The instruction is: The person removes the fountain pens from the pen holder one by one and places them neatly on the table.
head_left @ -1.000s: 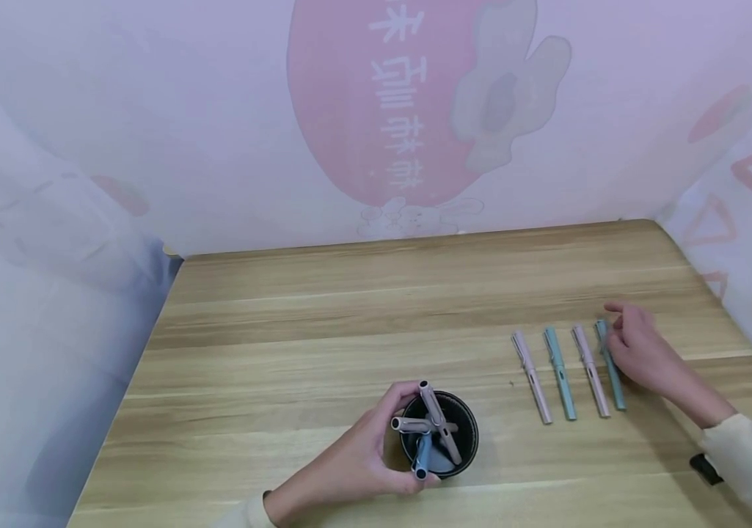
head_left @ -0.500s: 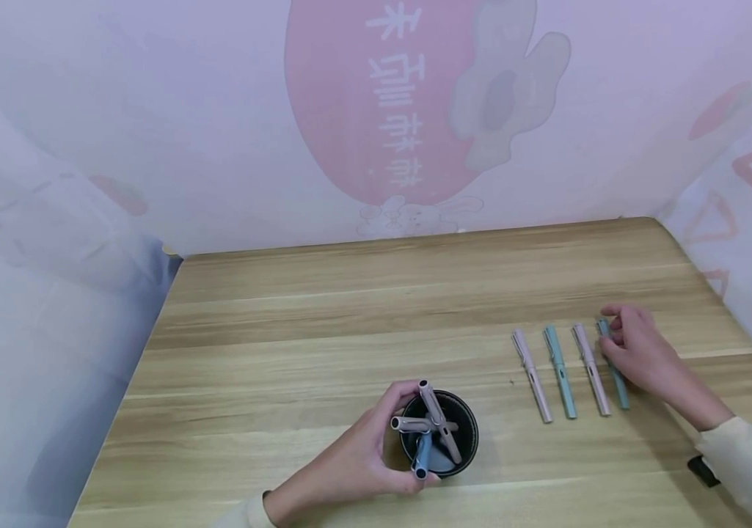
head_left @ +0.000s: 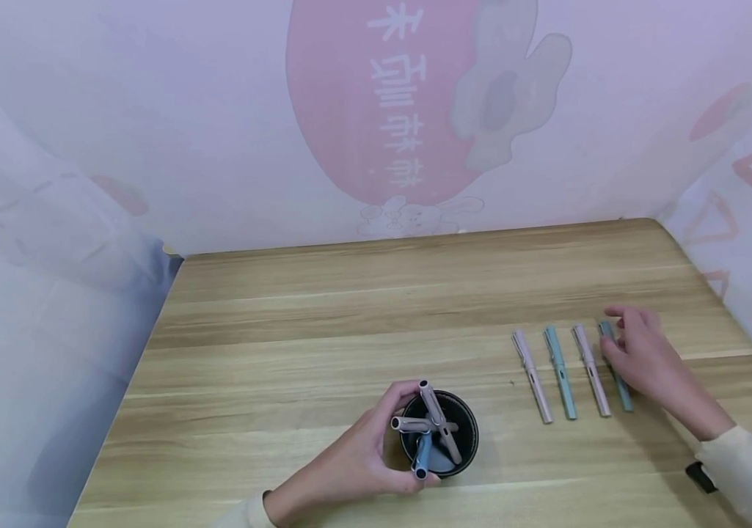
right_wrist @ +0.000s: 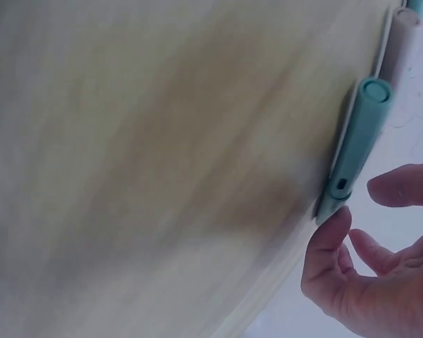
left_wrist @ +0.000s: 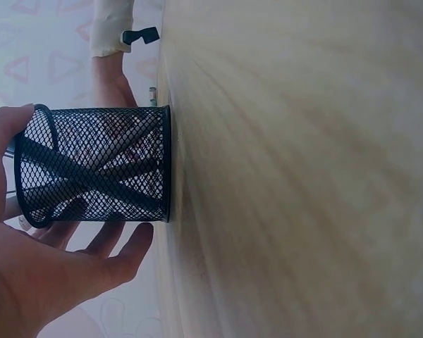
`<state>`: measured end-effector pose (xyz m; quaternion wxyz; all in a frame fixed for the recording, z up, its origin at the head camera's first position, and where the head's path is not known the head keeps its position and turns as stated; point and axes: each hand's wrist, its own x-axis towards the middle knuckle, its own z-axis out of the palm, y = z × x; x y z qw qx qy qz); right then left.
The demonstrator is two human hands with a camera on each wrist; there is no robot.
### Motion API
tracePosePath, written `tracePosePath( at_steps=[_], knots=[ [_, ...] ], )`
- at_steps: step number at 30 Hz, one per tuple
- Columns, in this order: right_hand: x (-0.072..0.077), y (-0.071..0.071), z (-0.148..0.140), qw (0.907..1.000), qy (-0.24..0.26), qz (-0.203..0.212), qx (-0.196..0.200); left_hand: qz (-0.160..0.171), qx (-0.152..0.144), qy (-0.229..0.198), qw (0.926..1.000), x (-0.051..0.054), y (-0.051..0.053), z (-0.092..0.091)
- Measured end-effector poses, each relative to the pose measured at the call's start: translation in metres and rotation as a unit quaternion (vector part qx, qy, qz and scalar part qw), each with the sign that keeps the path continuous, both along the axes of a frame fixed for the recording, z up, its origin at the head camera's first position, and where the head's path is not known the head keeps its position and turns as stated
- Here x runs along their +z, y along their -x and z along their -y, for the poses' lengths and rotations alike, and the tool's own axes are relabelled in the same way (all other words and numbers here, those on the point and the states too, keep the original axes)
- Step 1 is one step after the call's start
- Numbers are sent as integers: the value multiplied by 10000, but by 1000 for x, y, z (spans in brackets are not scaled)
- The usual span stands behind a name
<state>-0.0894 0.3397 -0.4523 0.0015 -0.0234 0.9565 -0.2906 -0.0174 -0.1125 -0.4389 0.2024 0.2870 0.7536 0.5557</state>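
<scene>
In the head view, a black mesh pen cup [head_left: 470,433] stands upright on the table. My left hand [head_left: 369,455] grips it from the left, thumb and fingers round its sides. Inside lean two grey-pink pens [head_left: 433,403] and a blue pen [head_left: 422,456]. To the right, several capped pens lie in a row: a pink pen [head_left: 533,378], a teal pen [head_left: 560,374], another pink pen [head_left: 591,372] and a rightmost teal pen [head_left: 622,389]. My right hand [head_left: 646,356] is over that last pen; in the right wrist view a fingertip touches its side [right_wrist: 356,144] while the thumb stands apart.
The wooden table [head_left: 283,352] meets a pale printed curtain [head_left: 230,147] at its back edge, with more cloth at both sides. A small black object [head_left: 701,477] is at the right sleeve [head_left: 745,462].
The rightmost teal pen has shifted slightly to the right under my right hand. My left hand and the pen cup have kept their place.
</scene>
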Motion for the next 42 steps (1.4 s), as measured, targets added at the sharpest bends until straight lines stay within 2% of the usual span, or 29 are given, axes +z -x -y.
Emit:
tracePosePath(
  at_steps=[6,9,14,21,25,30,36,39,42],
  knots=[
    [6,-9,6,9996,204,-151,-111,-51,33,4,10000,-1,0,-1],
    [8,-13,13,9976,433,-543,-57,-89,45,-6,10000,0,0,-1],
    [11,-17,31,9895,858,-1131,263,-147,56,-74,9998,-1,1,-2],
    [15,-24,51,9800,1522,-1262,207,-197,-31,-171,9997,-1,1,-2],
    [16,-29,66,9660,2270,-1219,218,-163,-73,-211,9996,-1,1,-1],
    [22,-36,84,9412,3165,-1069,508,-146,-90,-267,9995,-1,2,-1],
    [36,-40,102,9221,3604,-854,1121,-219,-87,-331,9992,-2,3,-2],
    [40,-39,113,9075,3859,-788,1461,-137,-87,-314,9994,0,3,-2],
    [39,-38,124,8887,4188,-584,1774,-152,-65,-299,9994,0,2,-2]
  ],
)
